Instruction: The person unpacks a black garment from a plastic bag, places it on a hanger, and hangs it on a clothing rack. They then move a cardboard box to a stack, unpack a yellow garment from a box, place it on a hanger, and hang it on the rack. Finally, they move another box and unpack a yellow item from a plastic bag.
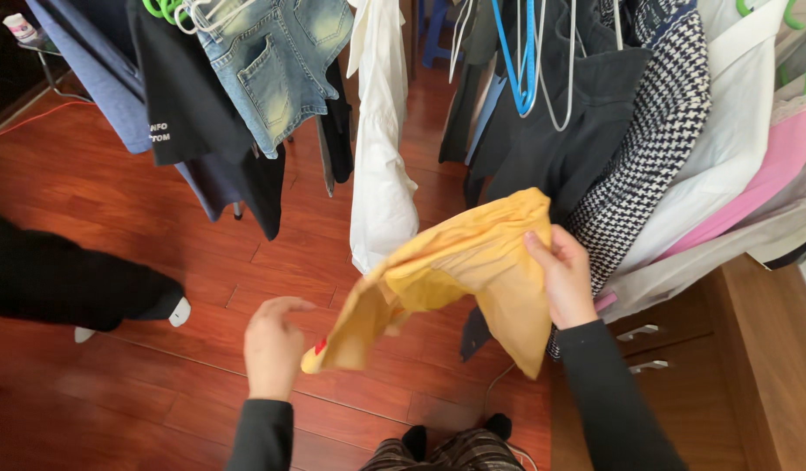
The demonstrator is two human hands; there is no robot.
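You are pinching the top edge of the yellow garment [472,270] with your right hand [563,281] so it is hanging open between your hands, while your left hand [272,344] is curling loosely, just beside its lower corner.

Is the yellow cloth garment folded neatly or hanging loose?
Loose: the yellow cloth garment droops crumpled from the right hand; the left hand is beside its lower end.

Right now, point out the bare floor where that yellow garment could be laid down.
Bare wooden floor lies between the hanging jeans, the white garment and another person's dark leg. Another strip sits below the left hand. On the right, the cabinet and hanging clothes crowd everything behind the yellow garment.
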